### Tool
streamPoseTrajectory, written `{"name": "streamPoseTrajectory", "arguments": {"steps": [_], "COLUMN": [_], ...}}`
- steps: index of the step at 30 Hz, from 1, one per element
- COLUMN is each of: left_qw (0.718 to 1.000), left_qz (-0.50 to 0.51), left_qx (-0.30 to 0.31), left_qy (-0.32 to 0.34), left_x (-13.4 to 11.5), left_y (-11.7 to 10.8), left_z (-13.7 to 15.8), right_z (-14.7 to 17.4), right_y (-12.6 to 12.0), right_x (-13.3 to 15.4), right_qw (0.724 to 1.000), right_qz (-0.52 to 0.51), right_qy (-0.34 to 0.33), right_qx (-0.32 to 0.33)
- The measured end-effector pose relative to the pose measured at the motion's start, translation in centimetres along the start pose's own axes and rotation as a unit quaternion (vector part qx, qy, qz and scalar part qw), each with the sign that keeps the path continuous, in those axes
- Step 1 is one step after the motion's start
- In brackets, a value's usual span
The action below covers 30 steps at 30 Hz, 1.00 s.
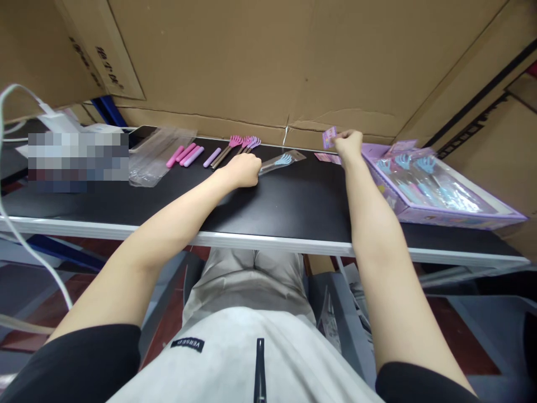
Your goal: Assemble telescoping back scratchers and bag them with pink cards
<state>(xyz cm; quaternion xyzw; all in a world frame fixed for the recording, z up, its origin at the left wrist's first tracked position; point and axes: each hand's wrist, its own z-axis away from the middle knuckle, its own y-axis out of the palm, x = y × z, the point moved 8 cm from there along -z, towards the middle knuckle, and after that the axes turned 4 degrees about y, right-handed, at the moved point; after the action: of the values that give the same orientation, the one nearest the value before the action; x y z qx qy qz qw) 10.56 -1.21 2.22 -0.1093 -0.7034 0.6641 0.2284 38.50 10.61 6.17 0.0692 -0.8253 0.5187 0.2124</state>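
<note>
My left hand [245, 170] is closed on the near end of a clear plastic sleeve with a back scratcher [283, 160] inside, its blue claw head pointing right. Further right, my right hand [351, 143] pinches a small purple printed card [329, 137] above the table's back edge. Below that card lies a pink card [327, 158] on the black tabletop. Just behind my left hand rest several back scratcher heads [250, 142] in pink and purple on brown rods. Pink and purple handles [188, 154] lie to their left.
A purple display box [457, 216] at the right holds several bagged blue back scratchers [425, 163]. Clear plastic bags [157, 154] lie on the left side of the black table [293, 207]. A cardboard wall [235, 61] stands behind. A white cable [31, 249] hangs at the left.
</note>
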Motion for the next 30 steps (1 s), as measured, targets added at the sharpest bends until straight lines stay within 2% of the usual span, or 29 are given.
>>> {"name": "streamPoseTrajectory", "arguments": {"steps": [4,20,27,30], "left_qw": [1.0,0.999,0.999,0.999], "left_qz": [0.009,0.021,0.016,0.009], "left_qx": [-0.01,-0.025,-0.023,-0.018], "left_qy": [-0.011,-0.018,-0.021,-0.026], "left_x": [0.5,1.0,1.1,1.2], "left_y": [0.0,-0.5,-0.6,-0.5], "left_z": [0.0,-0.1,-0.1,-0.1], "right_z": [2.0,3.6,3.7,3.6], "right_y": [0.8,3.3,4.0,5.0], "right_x": [-0.8,1.9,2.6,2.3], "right_qw": [0.994,0.98,0.992,0.992], "right_qz": [-0.078,-0.163,-0.016,0.011], "right_qy": [0.073,0.012,-0.064,-0.072], "right_qx": [0.018,0.11,0.104,0.101]}}
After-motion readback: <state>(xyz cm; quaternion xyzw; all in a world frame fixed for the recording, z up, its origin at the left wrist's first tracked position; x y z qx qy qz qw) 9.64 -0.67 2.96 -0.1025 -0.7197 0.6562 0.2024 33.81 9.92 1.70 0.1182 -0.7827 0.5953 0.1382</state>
